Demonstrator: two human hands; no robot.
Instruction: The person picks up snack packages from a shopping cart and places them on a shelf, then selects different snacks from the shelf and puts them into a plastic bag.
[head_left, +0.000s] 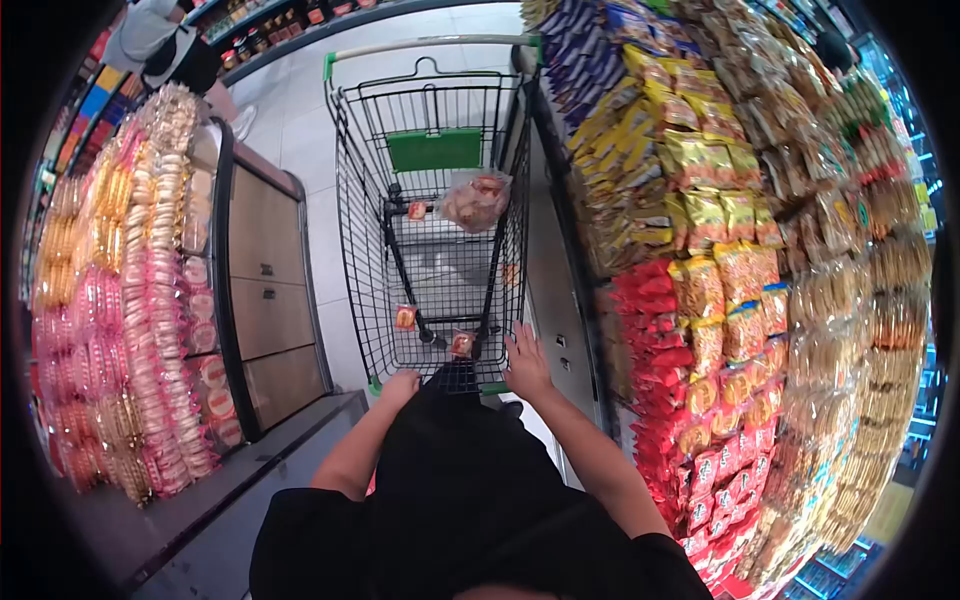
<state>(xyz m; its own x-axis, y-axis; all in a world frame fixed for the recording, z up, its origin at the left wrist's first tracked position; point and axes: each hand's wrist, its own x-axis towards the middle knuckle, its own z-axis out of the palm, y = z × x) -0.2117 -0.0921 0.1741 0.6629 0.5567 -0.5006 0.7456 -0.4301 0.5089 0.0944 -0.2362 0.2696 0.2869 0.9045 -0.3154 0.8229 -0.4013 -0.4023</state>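
A black wire shopping cart [352,250] with green corner pieces stands right in front of me. My left hand [402,387] is curled closed at its near left corner, on the rim. At the near right corner my right hand [528,364] is open, fingers stretched forward along the cart's side and holding nothing. Inside the cart, toward the right, is a clear plastic bag [476,200] with reddish-brown contents. Small red-and-orange squares show at the cart's near end, one at the left [405,317] and another near the middle [462,344].
Packed snack shelves [700,300] rise close along the right. A display of pink and yellow packaged goods [130,310] stands at left, beside a wooden-panelled cabinet [268,310]. Another person [180,55] is at the far left. Jars line a shelf [270,40] beyond the tiled aisle.
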